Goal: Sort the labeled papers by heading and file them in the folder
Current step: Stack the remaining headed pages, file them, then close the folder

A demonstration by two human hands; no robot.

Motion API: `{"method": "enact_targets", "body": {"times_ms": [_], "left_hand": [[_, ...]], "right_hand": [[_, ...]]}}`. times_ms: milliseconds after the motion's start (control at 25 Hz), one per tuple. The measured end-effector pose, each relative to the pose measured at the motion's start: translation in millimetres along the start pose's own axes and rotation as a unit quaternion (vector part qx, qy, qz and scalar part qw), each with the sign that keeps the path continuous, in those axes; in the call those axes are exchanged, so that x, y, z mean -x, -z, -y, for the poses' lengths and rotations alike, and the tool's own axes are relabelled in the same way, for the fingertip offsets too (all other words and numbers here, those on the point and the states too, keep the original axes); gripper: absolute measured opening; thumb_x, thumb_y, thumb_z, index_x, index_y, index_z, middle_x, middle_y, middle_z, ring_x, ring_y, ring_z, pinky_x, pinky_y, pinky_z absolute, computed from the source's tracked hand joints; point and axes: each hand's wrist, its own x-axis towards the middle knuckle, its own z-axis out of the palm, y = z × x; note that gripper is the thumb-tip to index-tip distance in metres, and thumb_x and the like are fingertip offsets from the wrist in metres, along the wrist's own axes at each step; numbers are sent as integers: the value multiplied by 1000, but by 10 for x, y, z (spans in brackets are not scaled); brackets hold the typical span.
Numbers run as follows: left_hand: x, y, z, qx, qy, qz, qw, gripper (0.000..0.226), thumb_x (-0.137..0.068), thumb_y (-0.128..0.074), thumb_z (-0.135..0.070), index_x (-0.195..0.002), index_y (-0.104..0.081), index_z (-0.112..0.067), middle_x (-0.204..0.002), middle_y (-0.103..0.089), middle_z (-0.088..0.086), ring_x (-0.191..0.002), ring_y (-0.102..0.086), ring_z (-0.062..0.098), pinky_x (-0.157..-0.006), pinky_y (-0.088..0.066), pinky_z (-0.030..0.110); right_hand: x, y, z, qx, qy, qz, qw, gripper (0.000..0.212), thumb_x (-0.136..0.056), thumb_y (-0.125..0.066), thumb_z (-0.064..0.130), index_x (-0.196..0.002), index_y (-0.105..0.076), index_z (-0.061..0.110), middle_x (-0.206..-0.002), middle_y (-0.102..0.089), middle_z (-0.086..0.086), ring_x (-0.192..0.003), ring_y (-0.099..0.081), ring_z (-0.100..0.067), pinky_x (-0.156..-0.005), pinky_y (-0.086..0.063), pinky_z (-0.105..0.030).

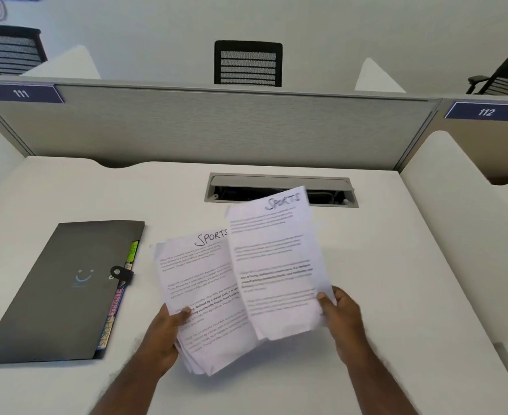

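- A single sheet [276,265] headed "SPORTS" in handwriting is held up above the counter, blurred, its lower right edge pinched in the grip of the right hand [341,313].
- Just left of it and partly under its edge, a stack of papers [204,295] shows a top page also headed "SPORTS"; the left hand [165,333] holds it, thumb on top, fingers curled beneath.
- Well to the left, a dark grey folder [63,292] lies flat and closed (a small smiling face on its cover), with coloured tabs [117,307] sticking out along its right edge.
- The white counter [396,280] has a grey cable hatch [279,190] behind the papers.
- A grey divider panel [216,127] backs it, with plaques reading 111 and 112.
- Black mesh chairs [248,62] stand beyond.
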Motion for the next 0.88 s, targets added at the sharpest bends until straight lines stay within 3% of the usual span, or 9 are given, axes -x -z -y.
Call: {"method": "enact_targets", "body": {"times_ms": [80,160,280,440,600,680,760,800,880], "left_hand": [[27,-99,55,-2,11,0,1000,33,-96,-54,-1,-125,-59,-16,-115,-74,16,-99,-71,37,-72,-62,48],[66,-191,69,3,22,10,1000,25,-101,-50,-13,-123,-61,-16,-108,-77,13,-95,-72,34,-70,-63,46],[95,-271,62,-4,44,12,999,24,-102,-49,-29,-119,-64,-21,-106,-78,9,-98,-71,35,-79,-59,49],[87,-275,97,-62,35,24,997,42,-97,-53,1,-136,-54,-17,-119,-72,13,-108,-68,39,-81,-58,51],[113,-312,2,-14,19,14,1000,45,-94,-53,9,-131,-57,-15,-119,-72,15,-107,-68,39,-77,-61,50],[127,-367,-59,33,-1,24,999,46,-91,-54,10,-129,-58,-15,-115,-74,13,-104,-69,37,-74,-62,48],[162,-460,-100,75,-22,31,996,45,-91,-52,11,-126,-59,-16,-109,-77,9,-95,-74,30,-67,-63,43],[179,-515,-102,92,-30,40,994,46,-92,-51,11,-126,-60,-17,-109,-77,9,-92,-75,28,-66,-63,42],[222,-620,-78,110,-38,63,991,48,-92,-50,11,-130,-58,-18,-114,-75,11,-93,-76,28,-67,-63,43]], "right_hand": [[102,-179,-69,44,2,47,998,13,-90,-62,4,-97,-68,13,-83,-71,2,-59,-63,0,-50,-49,-13],[188,-356,-148,79,-7,87,993,17,-89,-62,3,-102,-65,15,-90,-71,0,-68,-64,-3,-51,-50,-14],[245,-546,-289,142,-24,127,981,25,-88,-63,10,-112,-64,16,-107,-71,-5,-88,-67,-17,-71,-59,-32],[322,-602,-306,224,-21,151,963,47,-86,-64,30,-131,-53,24,-119,-64,3,-104,-62,-16,-91,-54,-39],[416,-490,-218,230,-17,42,972,82,-79,-72,38,-148,-29,28,-140,-43,-3,-128,-44,-26,-107,-39,-42],[506,-468,-143,180,-63,32,981,99,-75,-76,42,-152,-15,29,-149,-35,-7,-132,-42,-31,-106,-40,-42],[610,-469,-45,46,-162,72,983,105,-77,-76,42,-153,-6,28,-150,-38,-8,-124,-53,-29,-92,-47,-37],[645,-470,4,-50,-224,103,968,101,-79,-76,41,-153,-9,26,-145,-46,-9,-115,-60,-28,-84,-51,-37],[667,-483,75,-231,-309,161,909,80,-79,-76,37,-144,-36,14,-126,-65,-15,-96,-68,-28,-73,-55,-38]]}}
